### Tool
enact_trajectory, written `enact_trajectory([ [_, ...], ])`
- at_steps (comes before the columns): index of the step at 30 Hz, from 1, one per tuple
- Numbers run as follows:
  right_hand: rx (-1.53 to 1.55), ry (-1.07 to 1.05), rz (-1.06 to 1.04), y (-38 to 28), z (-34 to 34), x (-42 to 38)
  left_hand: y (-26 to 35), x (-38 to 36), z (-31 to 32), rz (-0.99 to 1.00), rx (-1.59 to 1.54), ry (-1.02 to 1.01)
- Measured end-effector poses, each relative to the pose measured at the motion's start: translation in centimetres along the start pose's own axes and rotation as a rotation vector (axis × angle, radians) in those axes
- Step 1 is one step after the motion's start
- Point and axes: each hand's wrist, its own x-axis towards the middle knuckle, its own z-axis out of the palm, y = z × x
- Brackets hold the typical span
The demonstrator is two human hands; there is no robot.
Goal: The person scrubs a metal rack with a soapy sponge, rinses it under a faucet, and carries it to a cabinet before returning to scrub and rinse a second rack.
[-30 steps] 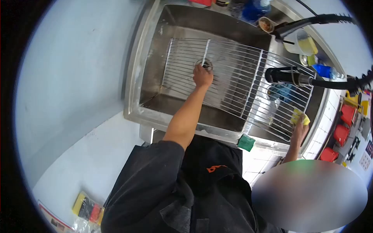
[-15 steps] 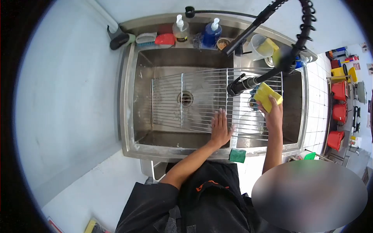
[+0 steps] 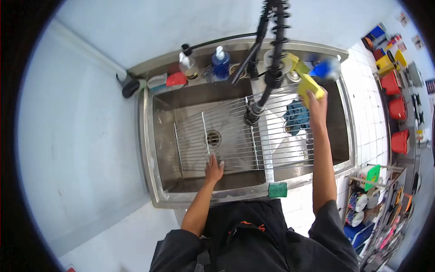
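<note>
A wire rack (image 3: 231,131) lies across the two basins of a steel sink (image 3: 163,186). My left hand (image 3: 214,169) rests on the near edge of the rack over the left basin, its fingers stretched out and holding nothing. My right hand (image 3: 318,102) grips a yellow sponge (image 3: 310,89) at the rack's far right corner. Under the rack in the right basin lies a crumpled blue cloth (image 3: 297,117). The black spray tap (image 3: 254,113) hangs over the middle of the rack.
Along the back ledge stand a clear pump bottle (image 3: 188,68), a blue pump bottle (image 3: 221,63), a red brush (image 3: 176,79) and a plastic container (image 3: 277,61). A green scouring pad (image 3: 277,190) lies on the front rim. Shelves with red bins (image 3: 398,109) stand at the right.
My left hand has moved left along the rack. My right hand has moved toward the back with the sponge. The view has shifted, and the blurred shape at lower right is gone.
</note>
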Motion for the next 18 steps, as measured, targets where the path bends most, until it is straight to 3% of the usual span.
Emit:
enact_trajectory([
  [2, 0.269, -0.087, 0.141, -0.6, 1.7, 2.9, -1.6, -0.1, -0.9, 0.044, 0.022, -0.067],
  [3, 0.318, -0.118, 0.087, -1.1, 2.7, 4.5, -2.2, 0.0, -1.0, 0.055, 0.029, -0.096],
  [4, 0.289, -0.173, 0.082, -1.8, 3.6, 6.1, -2.7, 0.2, -1.0, 0.064, 0.031, -0.122],
  [7, 0.246, -0.193, 0.339, -4.0, 6.3, 9.4, -1.6, -0.4, -1.9, 0.003, -0.106, -0.148],
  [10, 0.083, 0.003, 0.357, -3.6, 7.7, 8.7, 0.2, -1.5, -2.4, -0.087, -0.288, -0.127],
  [13, -0.398, 0.006, -0.201, 1.5, 9.2, 6.1, 0.4, -1.7, -0.3, -0.089, -0.411, -0.054],
  [15, -0.672, -0.228, -0.713, 4.7, 10.2, 5.1, 0.9, -2.0, 0.9, -0.046, -0.398, -0.001],
  [17, -0.715, -0.405, -0.570, 7.1, 11.8, 5.5, 2.9, -2.2, 1.3, 0.018, -0.317, 0.053],
  [18, -0.667, -0.447, -0.542, 11.3, 13.3, 7.7, 3.8, -2.5, 1.6, 0.008, -0.285, 0.082],
])
